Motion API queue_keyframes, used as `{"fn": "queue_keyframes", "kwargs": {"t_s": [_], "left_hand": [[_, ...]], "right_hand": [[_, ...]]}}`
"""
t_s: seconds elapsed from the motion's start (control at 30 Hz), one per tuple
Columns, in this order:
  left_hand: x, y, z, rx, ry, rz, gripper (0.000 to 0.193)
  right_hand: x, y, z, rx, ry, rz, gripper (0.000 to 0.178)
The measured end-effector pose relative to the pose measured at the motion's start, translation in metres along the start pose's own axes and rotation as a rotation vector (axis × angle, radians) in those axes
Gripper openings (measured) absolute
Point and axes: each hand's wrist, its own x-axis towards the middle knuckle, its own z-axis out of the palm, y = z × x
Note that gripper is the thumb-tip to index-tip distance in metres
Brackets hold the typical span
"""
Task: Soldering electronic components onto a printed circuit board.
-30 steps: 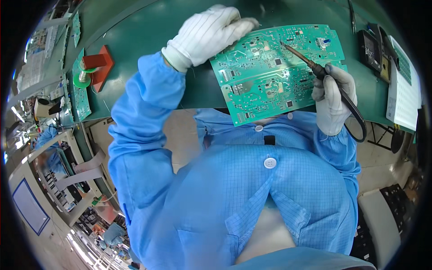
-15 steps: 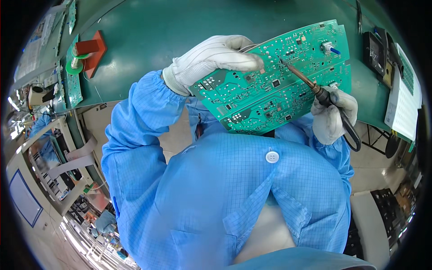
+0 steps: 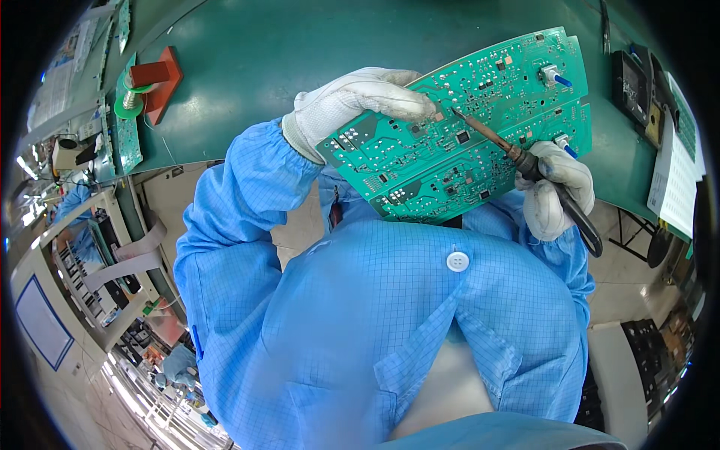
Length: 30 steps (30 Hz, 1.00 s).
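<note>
My left hand (image 3: 366,101), in a white glove, is closed on the upper left edge of a large green circuit board (image 3: 405,176). The board is tilted and held up in front of my chest, over the table's near edge. Its face carries many small parts and solder joints, plus two knobs with blue shafts along the right side. My gloved right hand (image 3: 556,191) grips a soldering iron (image 3: 531,163) with a dark handle. The iron's tip is over the upper half of the board, a little right of my left fingertips; whether it touches is too small to tell.
A solder wire spool (image 3: 130,102) sits on a red-brown stand (image 3: 166,82) at the left of the green table (image 3: 247,56). Further boards (image 3: 129,146) lie along the left edge. At the right are a black box (image 3: 630,86) and white printed sheets (image 3: 673,191).
The soldering iron's tip has shifted left and slightly down across the board, closer to my left fingers. My left hand keeps its hold on the board.
</note>
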Motion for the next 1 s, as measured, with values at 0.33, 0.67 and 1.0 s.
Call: {"fn": "queue_keyframes", "kwargs": {"t_s": [0.33, 0.67, 1.0], "left_hand": [[0.002, -0.004, -0.003, -0.082, -0.042, -0.004, 0.049], [0.004, -0.006, -0.006, -0.078, -0.030, -0.041, 0.057], [0.006, -0.013, -0.017, 0.073, -0.041, 0.049, 0.041]], "right_hand": [[0.002, -0.003, -0.001, -0.063, -0.045, -0.015, 0.019], [0.001, 0.004, -0.002, -0.030, -0.035, -0.112, 0.020], [0.006, -0.001, -0.005, 0.007, -0.058, -0.179, 0.022]]}}
